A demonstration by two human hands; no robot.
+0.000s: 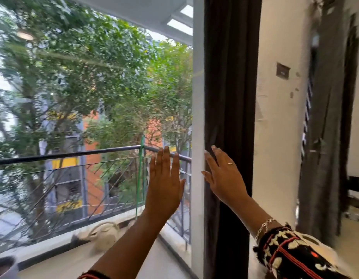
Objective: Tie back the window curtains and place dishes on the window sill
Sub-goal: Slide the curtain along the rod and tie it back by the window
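Observation:
A dark brown curtain (232, 81) hangs bunched in a narrow strip between the white window frame (197, 87) and the wall. My right hand (225, 176) is flat and open, fingers spread, with its fingertips against the curtain's left edge and the frame. My left hand (164, 184) is raised flat in front of the glass, just left of the frame, fingers straight and holding nothing. No dishes and no tie-back show in this view.
Through the glass are a balcony with a dark metal railing (74, 154), trees and buildings. A pot (4, 266) sits at the lower left. To the right stand a cream wall (279, 127) with a small switch plate (283, 70) and a second grey curtain (323, 137), blurred.

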